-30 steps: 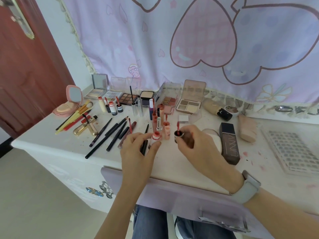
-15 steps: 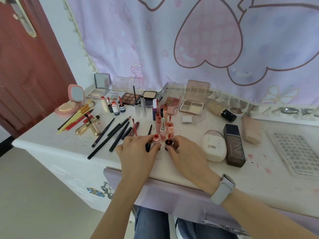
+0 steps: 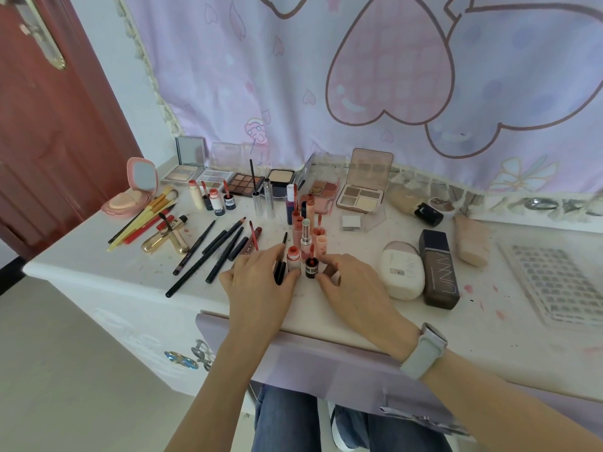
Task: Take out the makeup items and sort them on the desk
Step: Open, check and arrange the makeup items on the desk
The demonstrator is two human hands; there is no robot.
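Left hand [image 3: 257,282] touching pale lip tube [image 3: 293,260], right hand [image 3: 354,288] beside dark lip tube [image 3: 311,268], white desk [image 3: 98,256]

By my right hand [image 3: 355,288], the dark foundation bottle [image 3: 439,270] on the bench [image 3: 98,265] reads "UNNY" in pale letters along its side. The white compact [image 3: 402,270] beside it carries the same word, faint. Other labels are too small to read.

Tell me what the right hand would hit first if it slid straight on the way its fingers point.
Probably the small dark lip gloss bottle: the right hand points up-left, fingertips at or almost touching it. The pale lip tint stands just beyond.
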